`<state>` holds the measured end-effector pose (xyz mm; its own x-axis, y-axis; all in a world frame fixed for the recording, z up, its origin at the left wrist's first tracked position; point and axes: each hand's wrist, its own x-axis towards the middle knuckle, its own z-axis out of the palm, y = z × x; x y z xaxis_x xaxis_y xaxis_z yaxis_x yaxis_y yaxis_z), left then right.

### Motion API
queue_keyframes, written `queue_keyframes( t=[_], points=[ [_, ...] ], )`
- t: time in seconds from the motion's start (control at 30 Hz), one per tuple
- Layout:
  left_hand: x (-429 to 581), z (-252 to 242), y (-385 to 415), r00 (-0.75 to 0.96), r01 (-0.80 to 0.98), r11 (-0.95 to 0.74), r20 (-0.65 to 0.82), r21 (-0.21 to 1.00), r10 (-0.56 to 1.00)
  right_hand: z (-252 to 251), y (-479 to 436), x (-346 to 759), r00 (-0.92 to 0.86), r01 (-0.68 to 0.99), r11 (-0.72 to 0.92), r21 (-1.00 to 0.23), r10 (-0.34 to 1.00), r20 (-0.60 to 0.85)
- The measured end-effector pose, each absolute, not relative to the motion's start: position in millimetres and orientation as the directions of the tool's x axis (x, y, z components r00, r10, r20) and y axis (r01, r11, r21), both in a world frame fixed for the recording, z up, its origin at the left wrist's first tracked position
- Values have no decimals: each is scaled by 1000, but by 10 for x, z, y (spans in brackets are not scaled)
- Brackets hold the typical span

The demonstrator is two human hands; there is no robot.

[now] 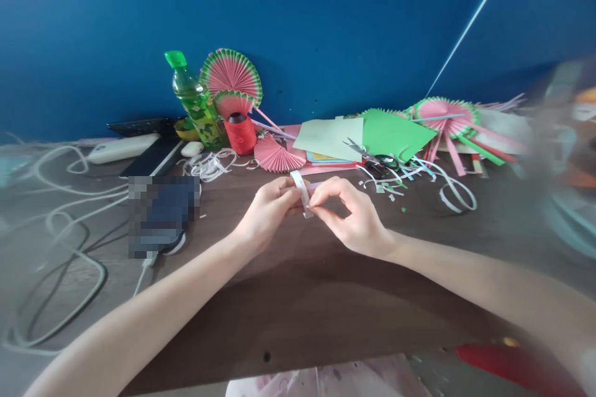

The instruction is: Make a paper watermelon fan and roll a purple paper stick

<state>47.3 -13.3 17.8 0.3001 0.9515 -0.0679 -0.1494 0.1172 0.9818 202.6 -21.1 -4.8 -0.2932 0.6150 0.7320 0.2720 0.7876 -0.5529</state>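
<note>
Narrow white paper strip [301,189] sits above the dark brown worktop [298,298], long axis far-left to near-right, neither hand nearer: left hand [270,211], fingers [289,200] closed, grips its left side; right hand [356,217], fingertips [321,193] together, pinches its right edge.

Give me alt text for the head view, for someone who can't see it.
The left hand holds a white strip over a brown table, the right hand pinching at its edge. Beyond are scissors, green paper and pink paper fans, with a green-capped bottle farther left.
</note>
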Motion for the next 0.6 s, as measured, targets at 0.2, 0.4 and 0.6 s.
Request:
queue_keyframes(
  t=[0.2,0.4,0.6],
  points=[
    [476,180,-127,370,-132,124,-67,984,926,-35,-172,2028,-200,219,705,-675,710,676],
    [472,148,-116,360,-27,10,0,1000,933,-44,-202,2011,-216,182,702,-689,712,668],
    [403,136,-33,295,-82,12,13,997,955,-96,-261,1993,-313,96,758,-645,638,703]
  ],
)
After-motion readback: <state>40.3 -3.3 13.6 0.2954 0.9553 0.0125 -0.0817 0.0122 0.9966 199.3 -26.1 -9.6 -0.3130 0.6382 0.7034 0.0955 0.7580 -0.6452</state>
